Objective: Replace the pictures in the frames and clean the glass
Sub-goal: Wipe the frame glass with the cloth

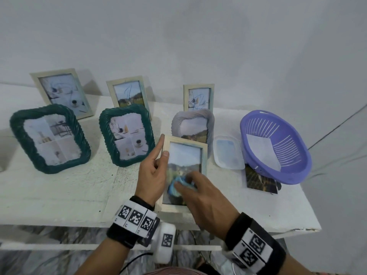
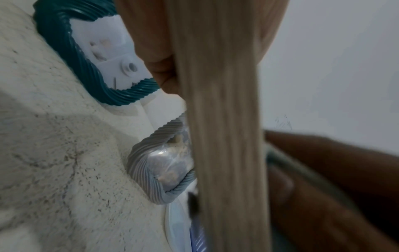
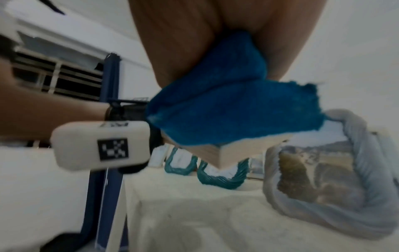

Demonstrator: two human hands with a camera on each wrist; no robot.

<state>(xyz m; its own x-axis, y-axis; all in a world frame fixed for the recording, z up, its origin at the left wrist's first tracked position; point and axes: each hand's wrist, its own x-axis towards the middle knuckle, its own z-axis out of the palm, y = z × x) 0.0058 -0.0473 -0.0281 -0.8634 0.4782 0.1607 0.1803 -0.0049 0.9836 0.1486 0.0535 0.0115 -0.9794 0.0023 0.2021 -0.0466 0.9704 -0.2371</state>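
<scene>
Low in the centre of the head view, the left hand grips the wooden frame by its left edge, tilted above the counter; the right hand pinches a blue cloth against its glass

Pale wooden frame tilted above table, blue cloth on its glass.
</scene>
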